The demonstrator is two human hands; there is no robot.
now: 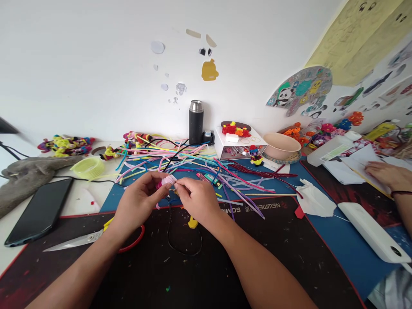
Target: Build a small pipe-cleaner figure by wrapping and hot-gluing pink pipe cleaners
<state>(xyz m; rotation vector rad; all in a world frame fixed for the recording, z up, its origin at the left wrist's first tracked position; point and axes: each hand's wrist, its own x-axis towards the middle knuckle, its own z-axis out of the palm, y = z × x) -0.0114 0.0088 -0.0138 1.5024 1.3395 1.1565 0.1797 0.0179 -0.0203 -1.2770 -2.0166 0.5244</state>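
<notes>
Pinched in my left hand is a small pink and white fuzzy piece, which looks made of pipe cleaners. My right hand is closed at the right edge of that same piece, thumb and forefinger pressed together on it. Both hands are raised over the back edge of a black desk mat. Under my left wrist lies a pair of scissors with red and yellow handles, blades pointing left. A black cord loop and a yellow object lie below my right hand.
Loose pipe cleaners spread behind my hands. A black thermos, white box and pink bowl stand along the wall. At left lies a phone. Another person's hand rests by papers, near a white device.
</notes>
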